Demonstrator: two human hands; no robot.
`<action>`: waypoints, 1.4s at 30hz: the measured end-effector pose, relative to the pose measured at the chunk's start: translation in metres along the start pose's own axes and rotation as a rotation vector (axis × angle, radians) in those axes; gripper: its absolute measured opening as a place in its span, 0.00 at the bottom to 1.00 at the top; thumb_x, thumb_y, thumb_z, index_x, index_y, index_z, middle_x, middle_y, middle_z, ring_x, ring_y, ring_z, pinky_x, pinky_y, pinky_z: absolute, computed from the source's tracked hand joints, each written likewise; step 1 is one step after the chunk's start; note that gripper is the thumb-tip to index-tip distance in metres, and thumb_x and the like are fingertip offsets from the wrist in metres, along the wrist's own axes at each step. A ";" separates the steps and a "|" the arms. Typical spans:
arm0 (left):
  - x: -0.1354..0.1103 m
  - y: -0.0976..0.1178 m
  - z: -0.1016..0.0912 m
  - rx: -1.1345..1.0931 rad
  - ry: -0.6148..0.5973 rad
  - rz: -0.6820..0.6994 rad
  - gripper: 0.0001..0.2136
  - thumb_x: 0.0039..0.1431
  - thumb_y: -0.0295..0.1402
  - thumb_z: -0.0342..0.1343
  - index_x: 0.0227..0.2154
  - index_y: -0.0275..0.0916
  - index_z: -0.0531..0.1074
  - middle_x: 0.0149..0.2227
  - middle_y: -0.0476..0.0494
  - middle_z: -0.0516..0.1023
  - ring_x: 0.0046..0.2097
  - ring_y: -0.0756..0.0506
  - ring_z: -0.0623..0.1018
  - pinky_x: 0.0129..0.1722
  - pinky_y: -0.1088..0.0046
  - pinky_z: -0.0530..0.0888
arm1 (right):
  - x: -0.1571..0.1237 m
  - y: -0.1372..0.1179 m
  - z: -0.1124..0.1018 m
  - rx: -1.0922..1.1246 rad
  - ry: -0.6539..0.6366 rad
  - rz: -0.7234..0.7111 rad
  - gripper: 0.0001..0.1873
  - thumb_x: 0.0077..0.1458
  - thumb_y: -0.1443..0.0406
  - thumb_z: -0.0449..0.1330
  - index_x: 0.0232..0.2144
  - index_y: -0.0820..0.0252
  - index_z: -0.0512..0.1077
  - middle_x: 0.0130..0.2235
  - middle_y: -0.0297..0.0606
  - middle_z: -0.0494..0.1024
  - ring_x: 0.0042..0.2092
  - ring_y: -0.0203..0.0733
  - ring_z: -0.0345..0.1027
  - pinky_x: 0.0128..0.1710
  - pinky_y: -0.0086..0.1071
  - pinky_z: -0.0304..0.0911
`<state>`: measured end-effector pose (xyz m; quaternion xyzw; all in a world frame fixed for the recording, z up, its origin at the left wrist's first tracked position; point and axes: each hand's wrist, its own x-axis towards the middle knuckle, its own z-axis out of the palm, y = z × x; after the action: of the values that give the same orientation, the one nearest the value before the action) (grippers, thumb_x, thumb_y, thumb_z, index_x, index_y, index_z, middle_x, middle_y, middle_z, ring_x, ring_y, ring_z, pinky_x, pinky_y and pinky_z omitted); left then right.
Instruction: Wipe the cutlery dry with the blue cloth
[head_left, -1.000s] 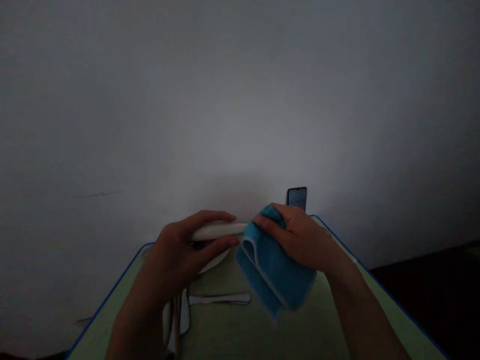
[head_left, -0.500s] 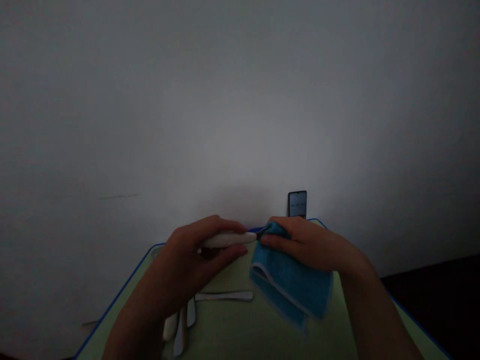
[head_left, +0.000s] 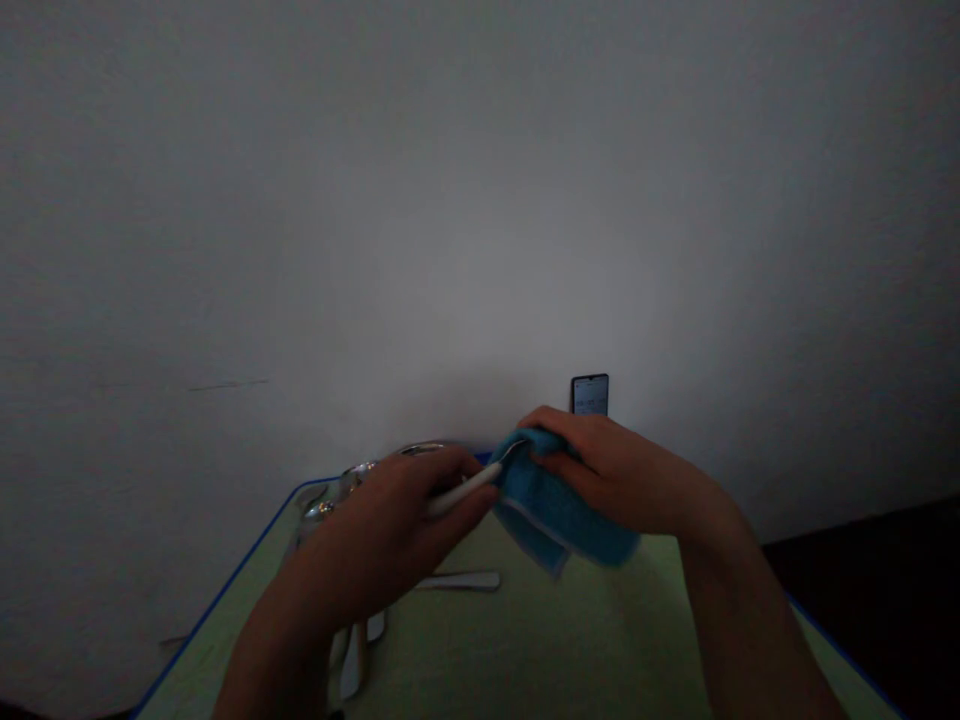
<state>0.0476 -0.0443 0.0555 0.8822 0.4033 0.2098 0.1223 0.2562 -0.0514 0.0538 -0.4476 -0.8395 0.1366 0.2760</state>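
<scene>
My left hand (head_left: 420, 510) is closed around the white handle of a piece of cutlery (head_left: 466, 490), which slants up to the right. Its thin metal neck runs into a blue cloth (head_left: 555, 510) with a pale edge, and the cloth hides the head, so I cannot tell spoon from fork. My right hand (head_left: 600, 465) pinches the cloth around that metal end, and the rest of the cloth hangs below the fingers. Beneath my left hand, a metal handle (head_left: 469, 581) lies flat on the green table (head_left: 525, 650).
More cutlery handles (head_left: 352, 662) lie at the table's near left, partly behind my left arm. Shiny metal pieces (head_left: 319, 509) sit at the far left corner. A phone (head_left: 590, 395) leans upright against the pale wall (head_left: 480, 250) behind the table.
The white handle has tilted from nearly level to sloping up rightward. More of the metal neck shows. The cloth has shifted left and up, and my left hand has turned, uncovering shiny pieces behind it.
</scene>
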 end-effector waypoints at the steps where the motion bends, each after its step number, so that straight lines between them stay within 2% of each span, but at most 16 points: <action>1: 0.001 0.004 0.000 0.011 -0.006 0.009 0.15 0.58 0.40 0.43 0.34 0.39 0.72 0.28 0.48 0.75 0.30 0.49 0.73 0.30 0.77 0.69 | 0.001 -0.001 -0.001 0.013 0.056 -0.032 0.10 0.55 0.69 0.48 0.39 0.57 0.66 0.37 0.35 0.73 0.38 0.36 0.65 0.37 0.31 0.58; 5: 0.000 0.009 0.001 0.039 -0.071 0.018 0.17 0.60 0.40 0.39 0.30 0.37 0.71 0.25 0.49 0.72 0.26 0.51 0.69 0.26 0.78 0.66 | 0.004 -0.002 -0.004 0.029 0.195 -0.118 0.06 0.51 0.67 0.57 0.34 0.56 0.70 0.37 0.32 0.73 0.38 0.34 0.65 0.38 0.29 0.58; 9: -0.004 0.005 0.000 0.047 -0.138 0.011 0.19 0.61 0.41 0.38 0.25 0.37 0.69 0.21 0.51 0.68 0.23 0.52 0.67 0.23 0.79 0.63 | 0.003 -0.002 -0.003 0.064 0.189 -0.087 0.10 0.46 0.64 0.61 0.34 0.56 0.70 0.35 0.30 0.74 0.37 0.33 0.66 0.36 0.27 0.59; 13: -0.005 0.006 -0.002 0.036 -0.153 -0.012 0.19 0.60 0.41 0.39 0.26 0.37 0.71 0.21 0.51 0.70 0.23 0.52 0.69 0.23 0.79 0.64 | 0.002 -0.004 -0.001 0.113 0.189 -0.024 0.13 0.45 0.62 0.62 0.35 0.57 0.68 0.32 0.29 0.74 0.34 0.32 0.66 0.32 0.26 0.59; 16: -0.005 0.010 -0.005 0.018 -0.106 -0.020 0.17 0.59 0.40 0.42 0.27 0.37 0.73 0.22 0.50 0.73 0.24 0.52 0.70 0.23 0.80 0.66 | 0.002 -0.006 -0.001 0.053 0.194 -0.028 0.10 0.46 0.61 0.61 0.32 0.58 0.68 0.31 0.29 0.73 0.32 0.33 0.65 0.31 0.27 0.57; 19: -0.004 0.013 -0.008 -0.011 -0.007 -0.020 0.14 0.57 0.39 0.45 0.34 0.38 0.72 0.23 0.50 0.74 0.23 0.52 0.71 0.23 0.80 0.67 | 0.002 -0.005 -0.003 0.039 0.156 -0.069 0.08 0.49 0.65 0.58 0.35 0.58 0.68 0.33 0.32 0.73 0.35 0.34 0.65 0.34 0.28 0.57; 22: -0.004 0.010 -0.011 -0.026 0.058 -0.063 0.13 0.56 0.39 0.47 0.39 0.39 0.70 0.23 0.50 0.75 0.23 0.51 0.73 0.22 0.80 0.68 | 0.003 -0.003 -0.004 0.062 0.115 -0.113 0.13 0.50 0.72 0.53 0.39 0.57 0.68 0.38 0.33 0.74 0.38 0.35 0.65 0.38 0.29 0.57; 26: -0.006 0.001 -0.011 -0.028 0.099 -0.086 0.12 0.55 0.40 0.49 0.38 0.41 0.72 0.25 0.50 0.77 0.24 0.51 0.74 0.23 0.80 0.68 | 0.004 -0.001 -0.004 0.097 0.120 -0.141 0.20 0.48 0.75 0.51 0.43 0.56 0.68 0.39 0.32 0.74 0.39 0.34 0.66 0.38 0.28 0.58; 31: -0.007 -0.001 -0.008 0.022 0.110 -0.024 0.13 0.53 0.41 0.51 0.37 0.42 0.73 0.23 0.52 0.77 0.21 0.53 0.72 0.21 0.81 0.66 | 0.003 -0.001 -0.004 0.112 0.069 -0.119 0.15 0.49 0.71 0.54 0.41 0.55 0.69 0.37 0.31 0.75 0.37 0.34 0.67 0.36 0.27 0.59; 36: -0.005 0.002 -0.007 -0.011 0.068 -0.024 0.11 0.53 0.38 0.52 0.38 0.42 0.71 0.23 0.53 0.76 0.21 0.53 0.71 0.20 0.83 0.65 | 0.002 0.000 -0.003 0.118 0.061 -0.091 0.12 0.50 0.68 0.56 0.39 0.56 0.70 0.37 0.31 0.75 0.37 0.35 0.67 0.36 0.27 0.59; 39: -0.005 0.001 -0.007 -0.051 0.052 -0.002 0.12 0.51 0.36 0.53 0.40 0.44 0.69 0.25 0.55 0.76 0.22 0.54 0.71 0.20 0.83 0.65 | 0.003 0.001 -0.003 0.130 0.152 -0.065 0.11 0.50 0.65 0.57 0.39 0.56 0.69 0.36 0.32 0.75 0.37 0.35 0.67 0.35 0.28 0.59; 42: -0.004 0.001 -0.007 -0.024 0.110 0.051 0.11 0.51 0.34 0.54 0.39 0.45 0.71 0.32 0.52 0.77 0.29 0.52 0.74 0.28 0.81 0.69 | 0.003 0.001 -0.002 0.125 0.236 -0.026 0.10 0.50 0.62 0.57 0.37 0.55 0.69 0.35 0.32 0.75 0.35 0.35 0.67 0.34 0.28 0.59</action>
<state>0.0425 -0.0479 0.0609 0.8779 0.3842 0.2656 0.1050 0.2565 -0.0482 0.0564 -0.4317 -0.7967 0.1315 0.4020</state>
